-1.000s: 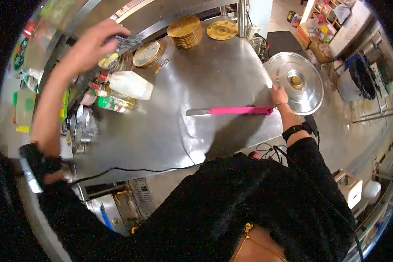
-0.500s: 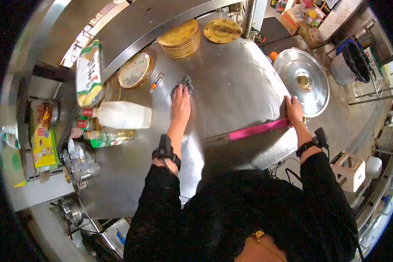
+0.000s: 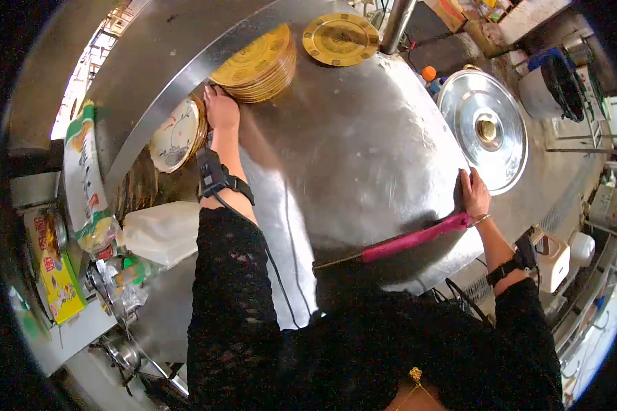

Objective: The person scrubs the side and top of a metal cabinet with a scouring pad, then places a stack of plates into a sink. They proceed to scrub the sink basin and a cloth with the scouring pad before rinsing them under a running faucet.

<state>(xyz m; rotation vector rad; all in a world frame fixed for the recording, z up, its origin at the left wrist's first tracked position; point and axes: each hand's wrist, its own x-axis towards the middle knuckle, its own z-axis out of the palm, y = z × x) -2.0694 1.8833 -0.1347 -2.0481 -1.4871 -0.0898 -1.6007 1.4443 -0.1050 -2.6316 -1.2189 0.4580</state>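
Yellow plates, left hand now beside them

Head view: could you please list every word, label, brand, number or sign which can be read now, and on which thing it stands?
No text can be read with certainty.
Yellow package: red characters, too blurred to read.
Green-and-white bag: printed marks, too blurred to read.
Single gold plate: dark central marks; I cannot tell whether they are characters or only pattern.
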